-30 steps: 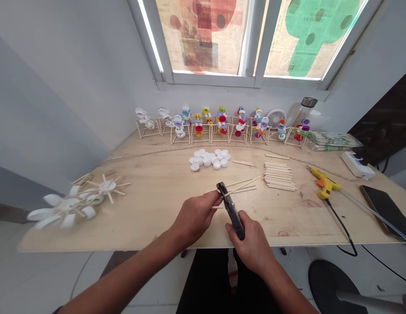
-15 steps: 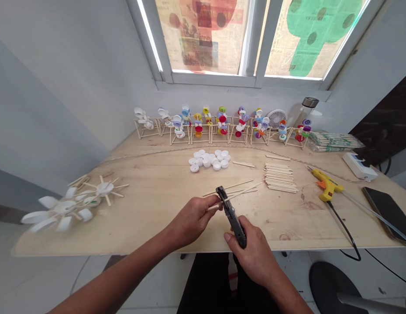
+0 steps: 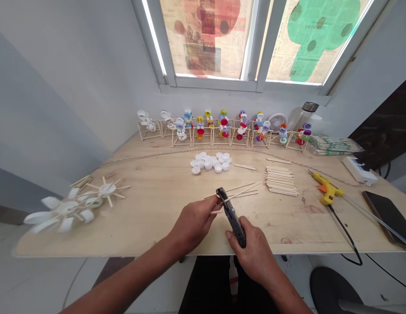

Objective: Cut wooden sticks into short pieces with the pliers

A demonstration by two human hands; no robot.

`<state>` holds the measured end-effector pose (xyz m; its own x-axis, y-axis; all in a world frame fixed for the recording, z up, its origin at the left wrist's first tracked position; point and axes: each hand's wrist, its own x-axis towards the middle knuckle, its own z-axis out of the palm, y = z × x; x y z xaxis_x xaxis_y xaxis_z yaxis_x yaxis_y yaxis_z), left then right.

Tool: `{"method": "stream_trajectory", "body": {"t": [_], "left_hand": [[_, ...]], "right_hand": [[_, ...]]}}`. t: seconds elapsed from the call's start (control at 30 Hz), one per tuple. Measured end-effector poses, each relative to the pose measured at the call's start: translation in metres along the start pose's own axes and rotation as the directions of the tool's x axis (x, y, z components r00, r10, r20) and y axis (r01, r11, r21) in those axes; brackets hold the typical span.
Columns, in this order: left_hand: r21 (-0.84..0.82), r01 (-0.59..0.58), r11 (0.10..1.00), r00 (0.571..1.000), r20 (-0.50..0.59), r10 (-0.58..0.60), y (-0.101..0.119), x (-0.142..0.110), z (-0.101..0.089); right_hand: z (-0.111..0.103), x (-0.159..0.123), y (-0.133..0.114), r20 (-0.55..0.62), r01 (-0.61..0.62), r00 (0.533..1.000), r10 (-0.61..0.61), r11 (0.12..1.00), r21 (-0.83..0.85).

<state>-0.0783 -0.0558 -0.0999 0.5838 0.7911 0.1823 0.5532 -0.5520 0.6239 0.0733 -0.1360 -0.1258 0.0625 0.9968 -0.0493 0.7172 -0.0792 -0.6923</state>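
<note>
On the tabletop's [image 3: 147,213] left we see a spoked wheel [image 3: 107,190], perhaps set there to leave working room. Our left hand's [image 3: 194,222] fingers pinch a thin stick [image 3: 244,190], seemingly to steady it across the head of a black hand tool [image 3: 234,222]; our right hand's [image 3: 253,244] fingers wrap its handle, probably for leverage. Further right, parallel sticks [image 3: 281,179] lie within easy reach, before a yellow glue gun [image 3: 327,189].

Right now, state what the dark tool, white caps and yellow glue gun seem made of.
Dark tool: probably metal, dull dark grey with glints, though plastic parts are possible.
White caps: likely smooth moulded plastic, from their even white and rounded rims.
Yellow glue gun: seemingly hard, smooth plastic, evenly coloured, with a narrow grey tip that may be metal.
</note>
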Motion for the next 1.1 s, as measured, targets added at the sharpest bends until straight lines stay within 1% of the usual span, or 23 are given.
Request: {"method": "stream_trajectory", "body": {"t": [0.07, 0.1, 0.13, 0.17, 0.2, 0.27, 0.37, 0.43, 0.53, 0.6, 0.63, 0.73, 0.83, 0.97, 1.03, 1.1], "left_hand": [[0.217, -0.033, 0.976, 0.993, -0.103, 0.056, -0.001, -0.004, 0.008], [0.272, -0.048, 0.961, 0.989, -0.122, 0.084, -0.002, -0.005, 0.01], [0.29, -0.065, 0.955, 0.988, -0.118, 0.103, -0.002, -0.006, 0.011], [0.27, -0.078, 0.96, 0.989, -0.098, 0.108, -0.001, -0.006, 0.01], [0.222, -0.084, 0.971, 0.993, -0.066, 0.101, 0.0, -0.005, 0.007], [0.072, -0.079, 0.994, 0.997, 0.028, 0.077, 0.003, -0.001, 0.0], [-0.166, -0.036, 0.985, 0.985, 0.159, 0.062, 0.005, 0.004, -0.012], [-0.28, -0.003, 0.96, 0.976, 0.21, 0.064, 0.004, 0.006, -0.017], [-0.349, 0.018, 0.937, 0.967, 0.243, 0.072, 0.001, 0.009, -0.018], [-0.319, 0.016, 0.948, 0.973, 0.225, 0.059, 0.001, 0.008, -0.016], [-0.278, 0.019, 0.96, 0.979, 0.201, 0.039, 0.001, 0.007, -0.014], [-0.11, 0.042, 0.993, 0.996, 0.077, -0.034, 0.003, 0.004, -0.006], [-0.027, 0.036, 0.999, 0.999, -0.013, -0.036, 0.004, 0.0, 0.0], [-0.03, 0.034, 0.999, 0.998, -0.045, -0.036, -0.002, -0.001, 0.006], [-0.03, 0.053, 0.998, 0.997, -0.055, -0.054, -0.005, -0.001, 0.008], [-0.03, 0.06, 0.998, 0.996, -0.057, -0.061, -0.007, 0.0, 0.012]], "right_hand": [[0.0, 0.0, -0.001, -0.012, -0.004, 1.0, 0.004, 1.0, -0.005], [0.0, -0.001, -0.001, -0.019, -0.005, 1.0, 0.005, 1.0, -0.002], [0.0, -0.002, -0.001, -0.024, -0.005, 1.0, 0.005, 1.0, 0.005], [0.0, -0.003, -0.001, -0.025, -0.005, 1.0, 0.005, 1.0, 0.017], [-0.001, -0.004, -0.001, -0.025, -0.005, 1.0, 0.005, 1.0, 0.031], [-0.002, -0.006, -0.001, -0.018, -0.005, 1.0, 0.006, 0.998, 0.059], [-0.004, -0.008, -0.002, -0.002, 0.002, 1.0, -0.002, 0.997, 0.074], [-0.004, -0.008, -0.002, -0.002, 0.011, 1.0, -0.011, 0.998, 0.068], [-0.001, -0.005, 0.0, -0.02, 0.018, 1.0, -0.017, 0.999, 0.035], [0.001, -0.003, 0.001, -0.04, 0.014, 0.999, -0.014, 1.0, 0.002], [0.002, -0.001, 0.002, -0.047, 0.011, 0.999, -0.012, 1.0, -0.008], [0.004, 0.0, 0.003, -0.059, 0.003, 0.998, -0.004, 1.0, -0.006], [0.002, 0.0, 0.002, -0.038, 0.0, 0.999, 0.001, 0.999, 0.043], [-0.004, -0.001, 0.004, -0.008, 0.007, 1.0, -0.006, 0.98, 0.198], [-0.008, 0.0, 0.006, 0.015, 0.009, 1.0, -0.014, 0.954, 0.299], [-0.011, 0.0, 0.01, 0.063, -0.013, 0.998, -0.014, 0.913, 0.407]]}}
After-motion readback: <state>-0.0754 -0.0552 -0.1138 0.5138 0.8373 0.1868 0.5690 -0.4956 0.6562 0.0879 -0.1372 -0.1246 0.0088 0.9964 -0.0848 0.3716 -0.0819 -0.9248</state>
